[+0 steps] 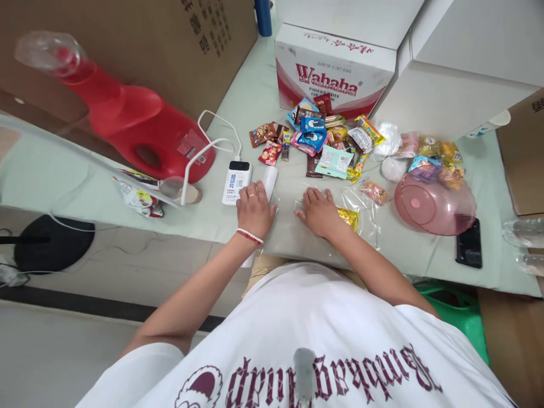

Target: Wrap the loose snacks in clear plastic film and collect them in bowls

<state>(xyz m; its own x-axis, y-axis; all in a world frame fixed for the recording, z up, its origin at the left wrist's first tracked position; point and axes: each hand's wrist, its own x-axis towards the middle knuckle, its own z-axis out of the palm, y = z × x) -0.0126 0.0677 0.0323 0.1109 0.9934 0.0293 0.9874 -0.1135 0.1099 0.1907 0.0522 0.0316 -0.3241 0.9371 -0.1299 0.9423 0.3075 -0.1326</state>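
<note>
My left hand (255,212) lies with its fingers stretched out over a white roll (269,180), which shows beyond the fingers and below the wrist. Its fingertips reach the lower edge of a white power bank (236,187) with a cable plugged in. Flat on a sheet of clear plastic film (286,226) rests my right hand (318,211), fingers extended and thumb out to the side. A gold-wrapped snack (349,217) is partly hidden by the right wrist, with the film around it. Whether the film is joined to the roll is hidden under my left hand.
Beyond my hands is a pile of wrapped snacks (312,133) before a Wahaha carton (335,73). At right are a pink plastic bowl (437,201), more packets (429,150) and a black phone (469,243). A large red bottle (140,119) stands at left.
</note>
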